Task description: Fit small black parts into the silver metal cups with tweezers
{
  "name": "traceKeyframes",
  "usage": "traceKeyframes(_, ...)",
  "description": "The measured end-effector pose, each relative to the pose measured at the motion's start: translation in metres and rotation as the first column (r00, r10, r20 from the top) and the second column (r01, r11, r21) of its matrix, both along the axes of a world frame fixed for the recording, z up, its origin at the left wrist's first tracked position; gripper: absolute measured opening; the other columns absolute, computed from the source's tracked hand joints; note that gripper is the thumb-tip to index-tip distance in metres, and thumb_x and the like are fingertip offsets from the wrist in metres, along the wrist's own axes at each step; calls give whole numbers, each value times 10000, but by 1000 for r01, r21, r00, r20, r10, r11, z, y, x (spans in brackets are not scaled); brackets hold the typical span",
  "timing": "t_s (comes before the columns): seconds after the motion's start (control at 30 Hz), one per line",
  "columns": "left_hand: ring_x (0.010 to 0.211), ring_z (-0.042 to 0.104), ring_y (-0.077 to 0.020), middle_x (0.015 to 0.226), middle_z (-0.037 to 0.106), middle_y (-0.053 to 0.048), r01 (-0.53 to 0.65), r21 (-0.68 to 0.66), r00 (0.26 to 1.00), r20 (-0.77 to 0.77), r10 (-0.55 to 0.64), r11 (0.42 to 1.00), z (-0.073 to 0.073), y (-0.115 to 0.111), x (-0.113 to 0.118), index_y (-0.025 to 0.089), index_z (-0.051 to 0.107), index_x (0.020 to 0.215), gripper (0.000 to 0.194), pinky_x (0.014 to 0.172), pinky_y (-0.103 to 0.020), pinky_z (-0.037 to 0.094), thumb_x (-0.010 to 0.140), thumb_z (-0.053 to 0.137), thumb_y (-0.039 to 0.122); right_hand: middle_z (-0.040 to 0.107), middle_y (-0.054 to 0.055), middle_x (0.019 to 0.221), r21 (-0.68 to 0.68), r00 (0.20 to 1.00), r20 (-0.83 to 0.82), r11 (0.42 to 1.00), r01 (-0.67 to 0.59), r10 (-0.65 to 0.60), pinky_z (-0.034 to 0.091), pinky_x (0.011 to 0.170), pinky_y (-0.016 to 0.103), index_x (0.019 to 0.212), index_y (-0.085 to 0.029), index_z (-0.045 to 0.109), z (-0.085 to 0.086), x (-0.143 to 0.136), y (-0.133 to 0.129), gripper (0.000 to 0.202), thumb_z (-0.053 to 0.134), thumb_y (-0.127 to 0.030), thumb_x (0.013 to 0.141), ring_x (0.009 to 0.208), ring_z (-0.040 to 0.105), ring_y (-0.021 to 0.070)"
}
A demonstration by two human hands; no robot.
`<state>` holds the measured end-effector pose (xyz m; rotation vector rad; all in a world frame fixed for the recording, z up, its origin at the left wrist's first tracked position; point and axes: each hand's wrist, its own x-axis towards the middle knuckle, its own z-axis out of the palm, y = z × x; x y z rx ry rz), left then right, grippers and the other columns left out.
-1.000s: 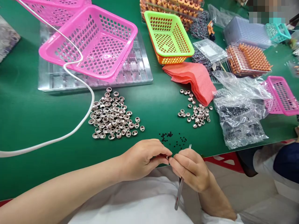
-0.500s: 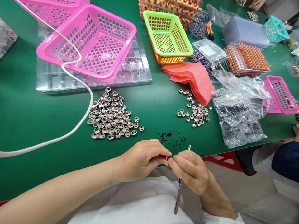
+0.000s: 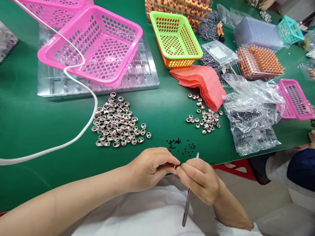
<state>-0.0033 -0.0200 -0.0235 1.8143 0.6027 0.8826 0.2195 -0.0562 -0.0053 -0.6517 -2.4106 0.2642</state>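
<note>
Between thumb and forefinger, my left hand [image 3: 152,168] pinches a small metal ring [image 3: 175,166], mostly hidden by the fingertips. My right hand [image 3: 200,180] touches the same ring with its fingertips and also holds metal tweezers [image 3: 186,209], tips up and handle down. Just beyond the hands lie scattered tiny black pieces [image 3: 177,141]. A large pile of metal rings [image 3: 118,123] is on the green table at the left, and a smaller pile of rings [image 3: 209,120] is at the right.
A white cable [image 3: 81,133] crosses a pink basket [image 3: 105,59] on a clear tray [image 3: 147,77]. Behind are a green basket [image 3: 176,39] and red cloth [image 3: 204,80]. Plastic bags [image 3: 251,121] and a small pink basket [image 3: 294,98] lie right. Another person's dark sleeve [image 3: 301,168] shows far right.
The tweezers in my right hand have tilted very slightly, their tips a little further left. Both hands otherwise keep the same grip, and the view has shifted slightly.
</note>
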Motion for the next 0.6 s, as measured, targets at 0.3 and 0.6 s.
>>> traceKeyframes(0.3,697,681,-142,777,752,-55,-15,-36,1000,6,15,999,3,-1,1,119,707,992,99,671,-221,562,903,677,90,700,116,908,-40,1000,6,999,19,-19,566,606,353,1140,-48,659,-3,1,-1,284,465,-55,933,799,625,205)
traceKeyframes(0.6,711,699,-146,798,761,-52,-17,-89,1000,17,19,996,1,-1,1,152,716,1006,110,687,-236,578,907,678,121,703,137,939,-10,1000,-4,1000,29,-29,567,621,350,1139,-21,656,-2,4,-4,272,486,-35,926,838,645,213)
